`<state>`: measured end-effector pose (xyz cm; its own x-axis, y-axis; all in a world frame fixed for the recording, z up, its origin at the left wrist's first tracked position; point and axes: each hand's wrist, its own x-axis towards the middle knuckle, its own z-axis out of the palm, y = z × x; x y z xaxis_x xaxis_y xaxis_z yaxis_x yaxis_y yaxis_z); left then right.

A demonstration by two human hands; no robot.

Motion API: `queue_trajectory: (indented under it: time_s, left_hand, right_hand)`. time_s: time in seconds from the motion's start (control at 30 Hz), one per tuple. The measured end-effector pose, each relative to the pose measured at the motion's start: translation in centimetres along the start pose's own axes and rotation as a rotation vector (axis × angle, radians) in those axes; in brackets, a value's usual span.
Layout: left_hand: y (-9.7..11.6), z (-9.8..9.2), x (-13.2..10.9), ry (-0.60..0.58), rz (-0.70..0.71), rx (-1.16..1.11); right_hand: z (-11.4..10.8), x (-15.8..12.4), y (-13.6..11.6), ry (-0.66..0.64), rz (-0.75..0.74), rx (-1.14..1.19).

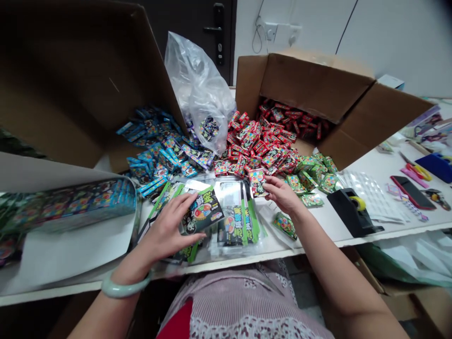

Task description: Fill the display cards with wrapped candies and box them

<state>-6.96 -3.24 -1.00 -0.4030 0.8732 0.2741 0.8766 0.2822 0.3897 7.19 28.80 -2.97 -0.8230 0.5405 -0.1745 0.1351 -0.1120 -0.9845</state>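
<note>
My left hand (168, 225) lies over a stack of black-and-green printed pouches, its fingers stretched and thumb apart, touching the top black pouch (203, 212). A red candy packet (257, 182) is pinched between the thumb and fingers of my right hand (281, 195), just above the table's middle. Below it, more black-and-green pouches (236, 223) in clear plastic lie near the front edge. Close by my right wrist, a green packet (285, 225) rests on a white sheet. A heap of red packets (271, 153) spreads behind my right hand.
An open cardboard box (314, 89) spills red packets; a larger box (88, 84) holds blue ones (151, 127). Between them stands a clear plastic bag (197, 80). Green packets (307, 176), a tape dispenser (353, 212) and a phone (412, 192) lie right; a curved white sheet (77, 256) lies left.
</note>
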Motion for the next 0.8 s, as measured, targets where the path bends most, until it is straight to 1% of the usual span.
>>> queue_trajectory:
  time_s: [0.03,0.07,0.17,0.2,0.23,0.3,0.37,0.43,0.47,0.53,0.57,0.6,0.63,0.7,0.8]
  left_hand:
    - [0.0,-0.1,-0.3,-0.004,-0.008,0.007]
    - [0.0,-0.3,-0.5,-0.003,-0.015,0.015]
    - [0.0,-0.6,-1.0,0.017,-0.027,0.029]
    - [-0.1,-0.7,-1.1,0.023,-0.032,0.029]
    - [-0.1,-0.7,-1.2,0.026,-0.038,0.027]
    - [-0.3,-0.7,-1.4,0.028,-0.049,0.02]
    - [-0.5,-0.7,-1.7,0.025,-0.058,0.016]
    - [-0.7,-0.7,-2.0,0.019,-0.058,0.013]
    - [-0.7,-0.6,-2.0,0.013,-0.054,0.01]
    - [-0.7,-0.4,-2.0,-0.009,-0.043,0.001]
    - [-0.7,-0.2,-1.8,-0.026,-0.035,-0.005]
    - [-0.6,-0.1,-1.7,-0.046,-0.024,-0.011]
    - [-0.6,0.0,-1.5,-0.066,-0.014,-0.016]
    - [-0.4,0.1,-1.3,-0.092,0.001,-0.02]
    - [-0.3,0.1,-1.2,-0.093,0.003,-0.014]
  right_hand:
    - [0.6,-0.3,0.0,-0.004,-0.023,-0.05]
    - [1.3,-0.6,-0.1,0.0,-0.073,-0.149]
    - [3.5,-1.4,-0.2,0.012,-0.269,-0.615]
    - [4.1,-1.6,-0.3,-0.015,-0.302,-0.741]
    - [4.5,-1.7,-0.4,-0.066,-0.307,-0.8]
    - [4.5,-1.6,-0.8,-0.159,-0.297,-0.766]
    - [3.5,-1.2,-1.4,-0.146,-0.324,-0.69]
    - [2.2,-1.0,-1.8,-0.124,-0.371,-0.729]
    - [1.7,-1.0,-1.9,-0.168,-0.398,-0.792]
    - [1.4,-1.1,-1.5,-0.361,-0.444,-0.943]
    - [1.6,-1.2,-1.2,-0.456,-0.457,-1.01]
    - [2.0,-1.4,-0.8,-0.525,-0.461,-1.064]
    - [2.3,-1.5,-0.5,-0.563,-0.458,-1.104]
    - [2.9,-1.8,-0.2,-0.556,-0.452,-1.112]
    - [2.8,-2.7,-1.3,-0.459,-0.519,-0.934]
